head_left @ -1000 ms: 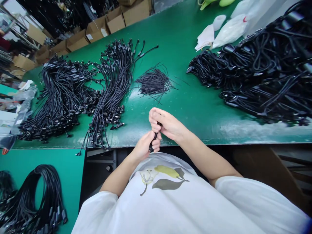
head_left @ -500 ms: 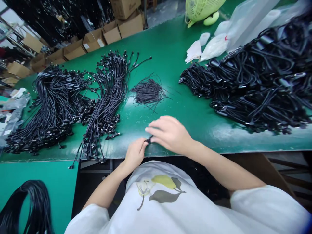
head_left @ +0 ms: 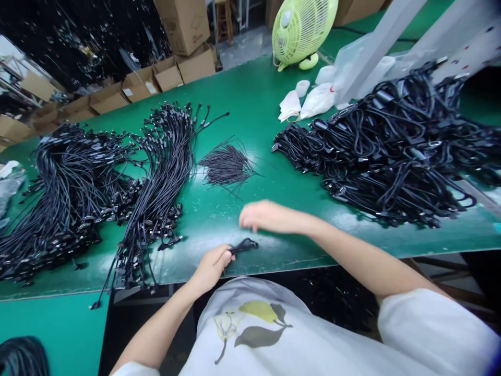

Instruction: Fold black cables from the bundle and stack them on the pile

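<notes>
My left hand (head_left: 211,267) is closed on one end of a short folded black cable (head_left: 243,245) that lies on the green table (head_left: 250,104) near its front edge. My right hand (head_left: 263,215) hovers just above and beyond the cable, palm down with fingers curled loosely; nothing shows in it. A small heap of thin black ties (head_left: 227,164) lies a little beyond my right hand. Two long bundles of black cables lie to the left: one (head_left: 160,172) close by, another (head_left: 62,188) farther left.
A big tangled pile of black cables (head_left: 391,151) fills the right side. At the back stand a green fan (head_left: 303,28), white plastic bags (head_left: 309,99) and cardboard boxes (head_left: 168,73). A grey post (head_left: 371,47) leans over the right pile.
My hands came apart: the right one let go of the cable and lifted away from it, while the left keeps the cable on the table. The camera tilted up, bringing the fan into view.
</notes>
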Demonstrator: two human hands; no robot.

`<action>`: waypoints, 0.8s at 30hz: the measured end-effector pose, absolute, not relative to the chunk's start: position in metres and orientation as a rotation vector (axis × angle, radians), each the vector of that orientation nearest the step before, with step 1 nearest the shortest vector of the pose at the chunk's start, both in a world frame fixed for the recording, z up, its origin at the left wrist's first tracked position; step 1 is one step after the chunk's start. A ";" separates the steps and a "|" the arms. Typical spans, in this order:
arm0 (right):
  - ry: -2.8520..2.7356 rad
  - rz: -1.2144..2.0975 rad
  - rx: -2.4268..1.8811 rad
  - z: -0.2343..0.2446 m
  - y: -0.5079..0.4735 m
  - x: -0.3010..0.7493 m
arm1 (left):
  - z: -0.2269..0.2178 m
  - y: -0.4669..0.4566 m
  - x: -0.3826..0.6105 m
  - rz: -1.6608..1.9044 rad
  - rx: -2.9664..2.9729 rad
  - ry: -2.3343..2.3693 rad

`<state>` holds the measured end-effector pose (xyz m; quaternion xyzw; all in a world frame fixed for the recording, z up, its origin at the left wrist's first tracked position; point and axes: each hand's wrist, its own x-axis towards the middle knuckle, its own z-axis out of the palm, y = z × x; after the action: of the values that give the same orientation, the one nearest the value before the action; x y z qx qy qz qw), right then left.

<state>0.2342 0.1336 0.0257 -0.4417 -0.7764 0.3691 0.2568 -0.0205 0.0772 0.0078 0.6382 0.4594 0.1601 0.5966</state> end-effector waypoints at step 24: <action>-1.469 1.462 -1.229 0.002 0.075 0.167 | 0.012 0.080 0.013 0.898 0.821 0.870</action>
<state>0.1668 0.0746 0.0024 -0.4762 -0.5692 0.5665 0.3583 0.0133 0.0804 0.0120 0.3732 0.3957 0.4082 0.7331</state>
